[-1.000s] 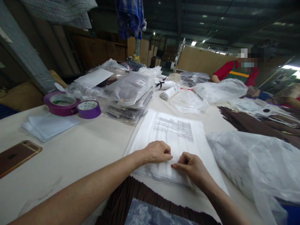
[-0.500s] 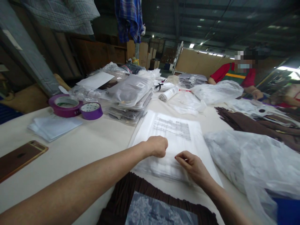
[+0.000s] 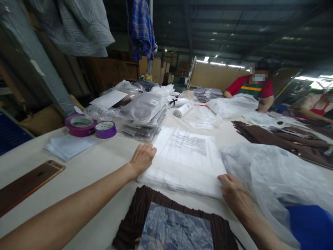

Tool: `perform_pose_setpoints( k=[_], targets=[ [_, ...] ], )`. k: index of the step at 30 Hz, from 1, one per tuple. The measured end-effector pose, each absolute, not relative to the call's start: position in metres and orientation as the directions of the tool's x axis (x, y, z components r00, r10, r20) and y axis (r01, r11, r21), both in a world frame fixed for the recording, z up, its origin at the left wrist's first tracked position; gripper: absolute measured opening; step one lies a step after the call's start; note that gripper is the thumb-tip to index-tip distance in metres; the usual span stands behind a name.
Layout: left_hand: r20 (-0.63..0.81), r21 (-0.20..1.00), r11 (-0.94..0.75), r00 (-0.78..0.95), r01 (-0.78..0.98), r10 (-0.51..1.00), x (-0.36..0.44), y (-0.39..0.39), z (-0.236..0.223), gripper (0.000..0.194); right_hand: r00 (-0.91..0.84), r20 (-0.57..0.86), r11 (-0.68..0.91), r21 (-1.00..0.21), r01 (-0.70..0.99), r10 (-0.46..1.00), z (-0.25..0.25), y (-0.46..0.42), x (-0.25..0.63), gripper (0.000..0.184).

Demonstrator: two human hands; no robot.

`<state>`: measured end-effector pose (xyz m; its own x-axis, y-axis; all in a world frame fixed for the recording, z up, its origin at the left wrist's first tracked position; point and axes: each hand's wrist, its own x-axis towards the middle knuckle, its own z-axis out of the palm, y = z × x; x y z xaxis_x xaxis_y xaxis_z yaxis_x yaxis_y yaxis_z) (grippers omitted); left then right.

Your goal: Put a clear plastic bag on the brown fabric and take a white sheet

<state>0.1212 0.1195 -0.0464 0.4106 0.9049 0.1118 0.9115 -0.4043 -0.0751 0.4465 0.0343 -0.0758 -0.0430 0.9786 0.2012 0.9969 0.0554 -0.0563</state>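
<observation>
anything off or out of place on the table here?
Nothing damaged or spilled. The left hand and right hand rest on the side edges of a neat stack of clear bags. Only oddity: a phone lies near the table edge.

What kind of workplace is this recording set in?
Probably a garment packing floor in a warehouse. Both hands, left hand and right hand, rest on a stack of clear poly bags; bagged folded garments, purple tape rolls and cardboard cartons lie around.

Purple tape rolls [image 3: 90, 125] and a phone [image 3: 28, 181] lie on the table [image 3: 101, 163].
</observation>
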Motion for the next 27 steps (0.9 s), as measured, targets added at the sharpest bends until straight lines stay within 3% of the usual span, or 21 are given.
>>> perform_pose_setpoints(
  k=[10, 17, 22, 25, 27],
  targets=[
    [0.208, -0.033, -0.324, 0.323, 0.946, 0.923, 0.111, 0.104, -0.044, 0.020, -0.072, 0.456, 0.159, -0.156, 0.975, 0.887, -0.088, 0.012, 0.457, 0.034],
    [0.259, 0.149, -0.322, 0.277, 0.935, 0.925, 0.106, 0.100, -0.046, 0.019, 0.012, 0.474, 0.182, -0.363, 0.914, 0.881, -0.088, -0.001, 0.460, 0.033],
    [0.279, 0.416, -0.233, 0.120, 0.879, 0.953, 0.098, 0.093, -0.046, 0.022, 0.330, 0.373, -0.034, -0.617, 0.787, 0.867, -0.080, -0.013, 0.452, 0.029],
    [0.265, 0.636, -0.117, -0.073, 0.763, 0.961, 0.097, 0.086, -0.048, 0.021, 0.585, 0.151, -0.199, -0.848, 0.490, 0.797, -0.076, -0.017, 0.442, 0.030],
    [0.201, 0.792, -0.038, -0.202, 0.609, 0.959, 0.099, 0.080, -0.052, 0.016, 0.641, -0.034, -0.240, -0.941, 0.237, 0.767, -0.076, -0.019, 0.434, 0.036]
  ],
)
